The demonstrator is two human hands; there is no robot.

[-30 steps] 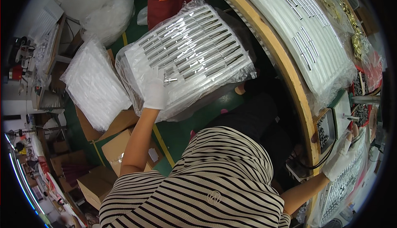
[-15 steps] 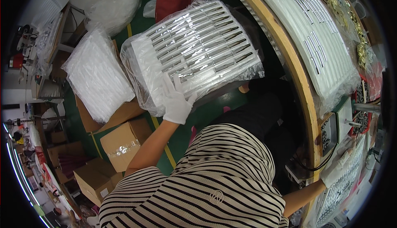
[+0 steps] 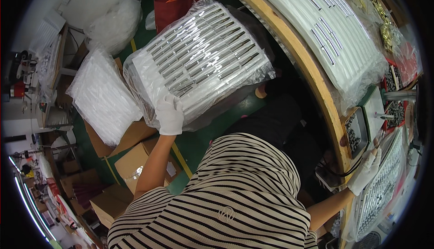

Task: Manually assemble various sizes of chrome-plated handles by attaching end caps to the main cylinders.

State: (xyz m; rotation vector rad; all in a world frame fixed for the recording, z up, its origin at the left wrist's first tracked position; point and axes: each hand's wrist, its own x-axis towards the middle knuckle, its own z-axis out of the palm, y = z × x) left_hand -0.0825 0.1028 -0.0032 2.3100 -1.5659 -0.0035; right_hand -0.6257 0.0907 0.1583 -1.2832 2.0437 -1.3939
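Note:
My left hand (image 3: 169,115), in a white glove, rests at the near left corner of a white tray (image 3: 143,70) in clear plastic film. Its fingers are curled together; whatever they hold is hidden. Rows of shiny metal rods (image 3: 199,52) lie in the tray's grooves, close beyond my fingertips. Out to the right, my gloved right hand (image 3: 365,172) is over the bench edge, fingers drawn together and pointing away. Something small may be at its fingertips, too small to name. Beside that hand lies a film-covered tray of many small metal parts (image 3: 382,185).
A curved wooden bench edge (image 3: 316,75) runs down the right. On the bench lie another white grooved tray (image 3: 343,63) with rods and a metal bin (image 3: 357,133) of dark parts. At left are a wrapped white pack (image 3: 104,95), cardboard boxes (image 3: 131,163) and a red bag (image 3: 174,5).
My left hand has gone from spread fingers to curled ones, shifting slightly left and nearer. My right hand has risen along the bench toward the metal bin. The whole view has shifted slightly.

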